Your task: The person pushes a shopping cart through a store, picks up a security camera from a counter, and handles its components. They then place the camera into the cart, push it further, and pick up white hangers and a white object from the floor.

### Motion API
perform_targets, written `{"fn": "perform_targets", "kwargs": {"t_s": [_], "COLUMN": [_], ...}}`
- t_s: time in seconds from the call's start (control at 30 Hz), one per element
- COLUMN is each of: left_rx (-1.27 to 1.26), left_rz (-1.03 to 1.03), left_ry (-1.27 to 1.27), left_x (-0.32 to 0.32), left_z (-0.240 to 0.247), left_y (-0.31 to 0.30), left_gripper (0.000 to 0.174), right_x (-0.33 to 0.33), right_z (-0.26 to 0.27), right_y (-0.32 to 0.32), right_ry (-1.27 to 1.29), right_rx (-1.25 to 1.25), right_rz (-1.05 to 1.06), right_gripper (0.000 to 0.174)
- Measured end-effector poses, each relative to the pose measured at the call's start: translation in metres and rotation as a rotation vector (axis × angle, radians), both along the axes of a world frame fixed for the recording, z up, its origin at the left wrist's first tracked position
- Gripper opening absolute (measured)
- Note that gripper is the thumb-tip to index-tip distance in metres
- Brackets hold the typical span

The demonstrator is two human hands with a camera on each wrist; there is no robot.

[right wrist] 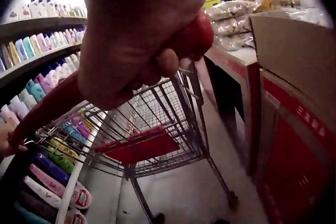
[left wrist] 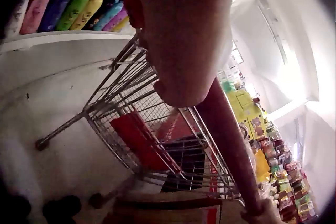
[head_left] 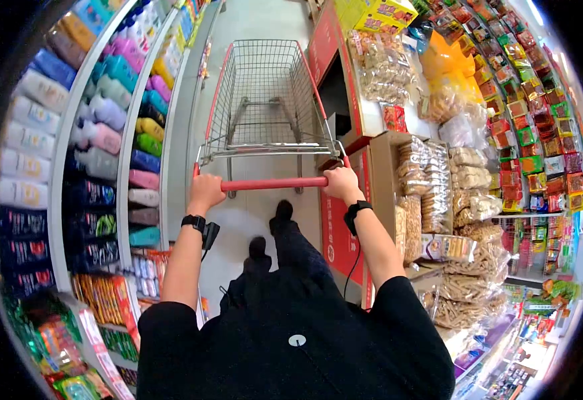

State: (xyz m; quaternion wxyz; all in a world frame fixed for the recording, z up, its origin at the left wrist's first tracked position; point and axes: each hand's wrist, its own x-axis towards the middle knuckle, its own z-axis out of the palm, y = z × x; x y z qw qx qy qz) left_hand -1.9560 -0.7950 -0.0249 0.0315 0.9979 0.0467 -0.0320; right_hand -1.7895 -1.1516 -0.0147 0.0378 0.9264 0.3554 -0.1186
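Note:
A wire shopping cart (head_left: pixel 265 73) stands in front of the person, its red handle bar (head_left: pixel 275 183) running crosswise between both hands. The left hand (head_left: pixel 207 193) grips the bar near its left end. At the opposite end the right hand (head_left: pixel 342 183) holds the same bar, its fingers (right wrist: pixel 167 62) curled round it in the right wrist view. From the left wrist, the left hand (left wrist: pixel 181 61) covers part of the bar, and the cart's wire basket shows beneath. A red panel (right wrist: pixel 139 145) sits on the near side of the basket.
Shelves of bottles (head_left: pixel 105 127) line the aisle's left. Along the right stand red display boxes (head_left: pixel 345 220) with bagged dry goods (head_left: pixel 425 187), close beside the cart. Hanging snack packets (head_left: pixel 531 113) lie farther right. Pale floor (head_left: pixel 258 17) stretches ahead; the person's shoes (head_left: pixel 283 211) are behind the cart.

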Motion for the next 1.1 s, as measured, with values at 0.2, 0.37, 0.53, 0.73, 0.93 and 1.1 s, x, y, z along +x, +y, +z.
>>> {"fn": "perform_targets", "kwargs": {"t_s": [0.2,0.37,0.53,0.73,0.93,1.1], "left_rx": [-0.013,-0.005,0.045,0.107,0.067,0.035], "left_rz": [0.002,0.053,0.101,0.143,0.189,0.167], "left_ry": [-0.037,-0.027,0.049,0.059,0.058,0.015], "left_x": [-0.082,-0.148,-0.212,-0.293,-0.377,-0.444], "left_z": [0.002,-0.002,-0.002,0.003,0.0,-0.001], "left_y": [-0.029,-0.056,-0.087,-0.138,-0.174,-0.198], "left_gripper": [0.017,0.018,0.019,0.022,0.023,0.022], "right_x": [-0.082,-0.143,-0.196,-0.259,-0.328,-0.398], "right_z": [-0.008,0.009,0.003,-0.008,-0.012,-0.002], "right_y": [-0.031,-0.049,-0.079,-0.116,-0.147,-0.169], "right_ry": [0.006,0.072,0.054,0.065,0.063,0.057], "right_rx": [0.002,-0.045,0.045,0.08,0.082,0.004], "right_rz": [0.025,0.01,0.066,0.093,0.147,0.113], "right_gripper": [0.025,0.027,0.025,0.023,0.025,0.029]}}
